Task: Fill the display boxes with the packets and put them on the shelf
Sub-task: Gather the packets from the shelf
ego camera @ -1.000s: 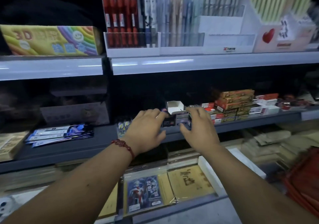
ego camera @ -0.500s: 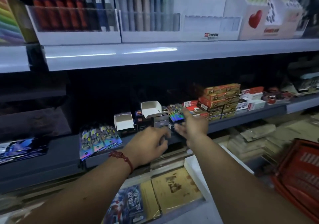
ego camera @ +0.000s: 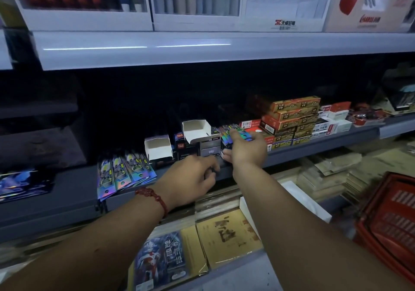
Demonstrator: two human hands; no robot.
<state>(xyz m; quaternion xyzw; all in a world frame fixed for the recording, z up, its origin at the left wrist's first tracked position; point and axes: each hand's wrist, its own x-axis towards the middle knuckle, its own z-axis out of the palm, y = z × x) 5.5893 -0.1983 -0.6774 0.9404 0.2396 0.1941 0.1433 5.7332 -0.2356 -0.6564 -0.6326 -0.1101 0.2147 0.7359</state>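
My right hand [ego camera: 246, 150] grips a small fan of shiny holographic packets [ego camera: 238, 133] just above the middle shelf [ego camera: 74, 192]. To its left stand two open white display boxes, a raised one [ego camera: 195, 129] on dark boxes [ego camera: 210, 149] and a lower one [ego camera: 158, 148]. More holographic packets [ego camera: 125, 170] lie fanned on the shelf further left. My left hand [ego camera: 190, 179], with a red bracelet at the wrist, hovers at the shelf's front edge, fingers curled. Whether those fingers hold anything is hidden in the dark.
Stacked orange and red boxes [ego camera: 292, 120] fill the shelf right of my hands. Pen displays [ego camera: 85, 1] stand on the upper shelf. Card packs and gold sheets [ego camera: 226, 239] lie on the lowest shelf. A red basket [ego camera: 390, 225] sits at the lower right.
My right hand has lifted the holographic packets up and slightly right. My left hand has drawn back from the dark box to the shelf edge. My view has shifted right.
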